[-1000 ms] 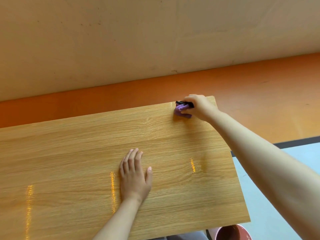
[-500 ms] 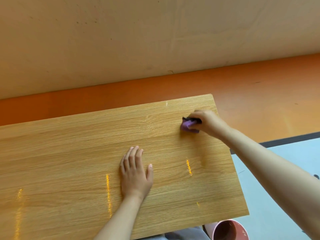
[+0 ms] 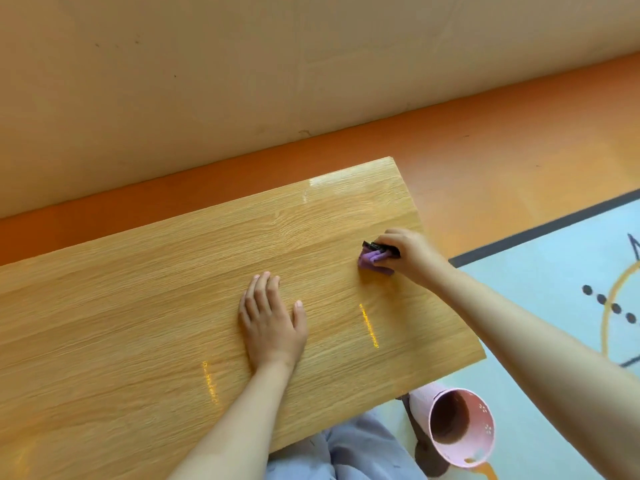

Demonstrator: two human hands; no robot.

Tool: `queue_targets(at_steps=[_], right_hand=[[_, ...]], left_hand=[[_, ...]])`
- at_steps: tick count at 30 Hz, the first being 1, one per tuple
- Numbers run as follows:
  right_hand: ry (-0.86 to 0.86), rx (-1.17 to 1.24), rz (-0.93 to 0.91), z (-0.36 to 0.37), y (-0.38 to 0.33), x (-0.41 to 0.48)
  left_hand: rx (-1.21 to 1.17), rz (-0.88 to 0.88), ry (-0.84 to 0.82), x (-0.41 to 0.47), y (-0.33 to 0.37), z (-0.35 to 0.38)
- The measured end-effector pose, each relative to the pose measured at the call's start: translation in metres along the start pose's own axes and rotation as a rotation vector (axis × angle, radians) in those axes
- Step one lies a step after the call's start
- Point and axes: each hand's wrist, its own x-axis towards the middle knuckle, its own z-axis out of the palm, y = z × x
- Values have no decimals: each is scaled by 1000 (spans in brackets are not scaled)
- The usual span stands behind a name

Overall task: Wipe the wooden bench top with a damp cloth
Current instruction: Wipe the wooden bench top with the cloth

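The wooden bench top (image 3: 138,306) fills the lower left of the head view, glossy with light streaks and a wet sheen near its far right corner. My right hand (image 3: 410,252) grips a bunched purple and black cloth (image 3: 372,259) and presses it on the wood close to the right edge. My left hand (image 3: 272,320) lies flat on the bench middle, fingers straight and together, thumb out to the right.
A pink bucket (image 3: 460,427) stands on the pale blue floor mat (image 3: 554,271) just off the bench's near right corner. Orange floor (image 3: 485,161) and a beige wall (image 3: 311,64) lie beyond the far edge. My light trousers (image 3: 353,455) show below the bench.
My right hand has drawn the cloth from the far right corner back toward me along the right edge. My left hand has stayed flat in place.
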Motion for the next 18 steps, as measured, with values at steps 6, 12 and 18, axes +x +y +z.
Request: queue_targets(at_steps=[6, 12, 18], right_hand=[[3, 19, 102, 33, -6, -107], [84, 114, 247, 57, -17, -179], [344, 235, 535, 85, -44, -199]], left_hand=[[-4, 26, -3, -1, -2, 2], [-34, 45, 0, -3, -2, 2], [-30, 55, -4, -3, -3, 0]])
